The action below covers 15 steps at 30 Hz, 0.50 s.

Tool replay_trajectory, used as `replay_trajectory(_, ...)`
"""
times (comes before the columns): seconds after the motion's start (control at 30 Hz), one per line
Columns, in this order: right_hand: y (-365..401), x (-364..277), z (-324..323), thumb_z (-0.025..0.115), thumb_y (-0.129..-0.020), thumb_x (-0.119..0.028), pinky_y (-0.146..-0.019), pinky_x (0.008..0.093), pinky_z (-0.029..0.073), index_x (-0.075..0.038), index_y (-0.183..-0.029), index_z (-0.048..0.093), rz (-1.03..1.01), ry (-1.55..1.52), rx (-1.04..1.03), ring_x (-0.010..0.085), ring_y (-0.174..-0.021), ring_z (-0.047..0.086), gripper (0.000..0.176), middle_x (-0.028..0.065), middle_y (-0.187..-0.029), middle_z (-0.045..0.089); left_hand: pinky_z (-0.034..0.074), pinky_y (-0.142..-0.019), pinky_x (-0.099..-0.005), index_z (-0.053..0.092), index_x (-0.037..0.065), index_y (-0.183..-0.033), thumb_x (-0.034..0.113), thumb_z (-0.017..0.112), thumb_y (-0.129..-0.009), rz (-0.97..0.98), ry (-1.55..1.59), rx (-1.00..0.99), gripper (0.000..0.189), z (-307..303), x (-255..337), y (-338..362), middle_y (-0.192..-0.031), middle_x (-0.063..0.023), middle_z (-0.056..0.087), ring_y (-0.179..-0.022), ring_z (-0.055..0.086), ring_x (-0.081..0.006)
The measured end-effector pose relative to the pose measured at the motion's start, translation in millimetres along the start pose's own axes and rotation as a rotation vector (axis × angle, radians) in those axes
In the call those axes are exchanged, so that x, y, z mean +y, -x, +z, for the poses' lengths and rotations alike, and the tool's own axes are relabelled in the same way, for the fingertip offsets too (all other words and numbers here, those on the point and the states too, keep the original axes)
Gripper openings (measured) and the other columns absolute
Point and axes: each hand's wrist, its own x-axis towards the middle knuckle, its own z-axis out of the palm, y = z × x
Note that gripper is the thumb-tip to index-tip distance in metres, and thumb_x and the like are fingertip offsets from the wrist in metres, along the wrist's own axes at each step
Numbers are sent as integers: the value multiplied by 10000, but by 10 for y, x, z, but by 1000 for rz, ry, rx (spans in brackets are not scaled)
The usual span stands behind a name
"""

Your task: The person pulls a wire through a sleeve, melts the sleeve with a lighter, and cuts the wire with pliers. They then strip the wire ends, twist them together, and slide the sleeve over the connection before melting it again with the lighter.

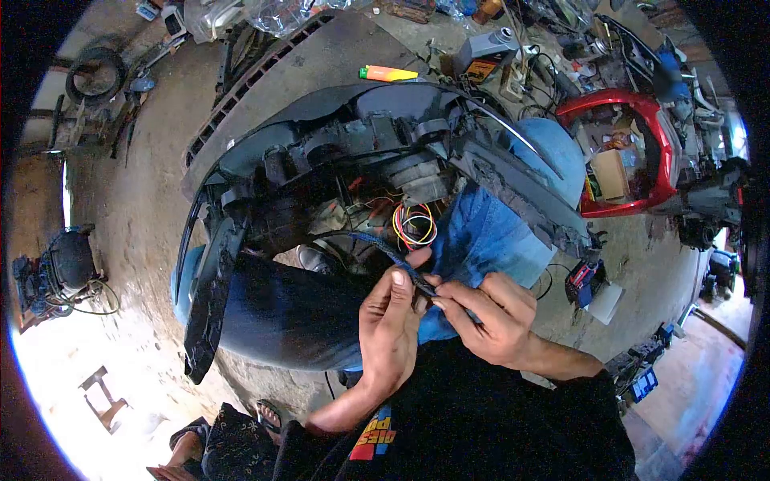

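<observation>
Across the person's lap lies a large dark plastic housing, curved, with its hollow inner side showing. A dark wrapped cable runs out of it towards the hands. My left hand pinches this cable between thumb and fingers. Close beside it on the right, my right hand has its thumb and index finger pressed together at the cable's end. A loop of red, yellow and white wires hangs just above the hands, inside the housing.
A red curved frame lies at the right, around a cardboard box. Behind the housing are an orange and green packet and a grey bottle. A tyre lies upper left. Another person's sandalled foot shows lower left.
</observation>
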Motion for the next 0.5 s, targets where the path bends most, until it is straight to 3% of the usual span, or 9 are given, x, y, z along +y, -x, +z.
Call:
replay_trajectory(0.13, 33, -32, 53, 819, -828, -55, -496, 338, 432, -49, -1033, 750, 38, -107, 28, 191, -576, 578, 217, 46, -743, 599, 450, -868, -289, 640, -21, -1174, 217, 544, -1096, 130, -13, 5, 268, -15, -88, 40, -1030, -48, 653, -940, 558, -102)
replay_trajectory(0.27, 85, -243, 43, 796, -861, -40, -576, 341, 501, -36, -1022, 718, 312, -309, -44, 207, -683, 672, 179, 97, -835, 685, 464, -853, -293, 609, 47, -990, 123, 571, -1073, 316, -42, 58, 118, 43, -221, 73, -1064, -50, 583, -893, 537, -135)
replay_trajectory(0.33, 39, -335, -64, 781, -879, -34, -618, 338, 524, -27, -1000, 702, 487, -411, -158, 201, -729, 700, 145, 120, -856, 700, 458, -917, -336, 587, 62, -954, 135, 570, -1075, 341, -62, 15, 142, 51, -249, 80, -1023, -42, 555, -891, 521, -132)
replay_trajectory(0.37, 54, -351, -61, 764, -916, -64, -625, 299, 496, -13, -962, 681, 600, -487, -175, 136, -718, 663, 107, 98, -836, 700, 454, -934, -348, 582, 64, -951, 140, 570, -1076, 344, -68, 18, 146, 78, -254, 73, -1017, -39, 550, -887, 517, -132)
replay_trajectory(0.43, 115, -259, -56, 757, -939, -92, -618, 278, 471, -12, -957, 681, 756, -683, -221, 98, -698, 619, 111, 57, -816, 686, 440, -978, -385, 574, 66, -954, 158, 565, -1081, 376, -145, -13, 157, 51, -266, 32, -994, -32, 531, -877, 502, -134)
replay_trajectory(0.5, 96, -219, -58, 746, -973, -151, -604, 242, 418, -4, -986, 695, 859, -851, -256, 51, -675, 543, 156, -11, -764, 630, 464, -937, -349, 566, 39, -963, 184, 540, -1096, 377, -160, -24, 198, 62, -248, 28, -961, -31, 547, -889, 523, -134)
